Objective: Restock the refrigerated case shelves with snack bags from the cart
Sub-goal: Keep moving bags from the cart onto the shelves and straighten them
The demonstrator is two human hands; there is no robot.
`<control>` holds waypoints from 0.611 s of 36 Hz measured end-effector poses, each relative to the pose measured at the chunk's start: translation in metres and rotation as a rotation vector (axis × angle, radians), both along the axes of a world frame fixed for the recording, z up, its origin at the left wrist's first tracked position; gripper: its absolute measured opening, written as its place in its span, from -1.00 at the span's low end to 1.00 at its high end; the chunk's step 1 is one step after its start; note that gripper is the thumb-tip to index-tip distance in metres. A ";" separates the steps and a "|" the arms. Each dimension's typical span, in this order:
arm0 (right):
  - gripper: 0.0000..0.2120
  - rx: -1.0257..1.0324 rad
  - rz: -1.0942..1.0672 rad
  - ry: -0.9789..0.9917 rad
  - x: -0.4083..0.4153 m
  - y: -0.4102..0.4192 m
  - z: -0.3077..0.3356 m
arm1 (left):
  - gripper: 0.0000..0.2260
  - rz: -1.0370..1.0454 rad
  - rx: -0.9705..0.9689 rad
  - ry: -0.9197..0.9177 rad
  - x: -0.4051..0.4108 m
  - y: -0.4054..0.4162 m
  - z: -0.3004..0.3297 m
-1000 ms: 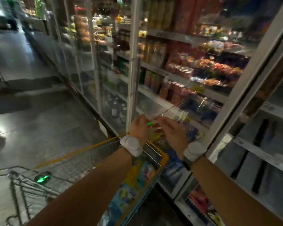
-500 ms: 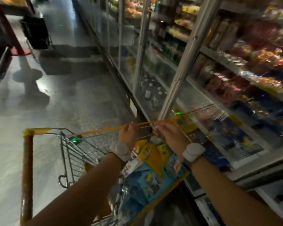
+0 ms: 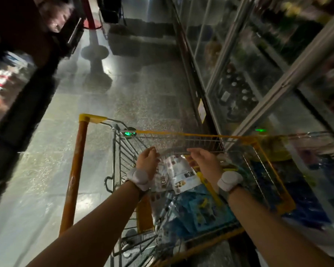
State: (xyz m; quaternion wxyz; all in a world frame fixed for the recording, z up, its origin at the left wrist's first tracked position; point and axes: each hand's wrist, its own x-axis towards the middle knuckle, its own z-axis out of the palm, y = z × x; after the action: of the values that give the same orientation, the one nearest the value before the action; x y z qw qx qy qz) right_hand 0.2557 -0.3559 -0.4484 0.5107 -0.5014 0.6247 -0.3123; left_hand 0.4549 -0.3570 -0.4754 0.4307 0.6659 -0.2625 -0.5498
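Seen from above, two bare forearms reach down from the bottom of the frame into a wire cart with a yellow rim, which fills the lower middle of the view. Each wrist wears a pale band. The left hand and the right hand hover side by side over the cart's basket, fingers loosely curved and apart. Neither hand appears to hold anything, though the blur makes the fingertips hard to read.

Just below and between the hands lies a white snack bag on top of a heap of blue bags that fills the near end of the basket. The refrigerated case runs along the right side of the frame, its glass doors beside the cart, with dim, blurred goods on its shelves.

Judging from this, the step in hand is picking the next bag from the cart. The next move likely calls for lowering the hands onto the white bag, gripping its edges without crushing it, then lifting it clear of the rim toward the case at right.
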 end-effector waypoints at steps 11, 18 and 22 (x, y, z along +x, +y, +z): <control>-0.82 0.087 0.029 0.048 -0.030 -0.037 -0.068 | -0.77 0.030 0.129 -0.074 -0.013 0.007 -0.053; -0.85 0.120 0.121 0.250 -0.083 -0.060 -0.117 | -0.79 0.009 0.222 -0.019 -0.037 -0.004 -0.096; -0.88 0.147 0.186 0.398 -0.114 -0.078 -0.149 | -0.79 -0.002 0.254 -0.012 -0.054 -0.014 -0.116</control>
State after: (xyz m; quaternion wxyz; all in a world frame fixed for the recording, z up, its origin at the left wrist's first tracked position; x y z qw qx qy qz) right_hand 0.1419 -0.4343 -0.5979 0.4391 -0.5701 0.6852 -0.1125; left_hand 0.4011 -0.3711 -0.5910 0.3406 0.7181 -0.1937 -0.5751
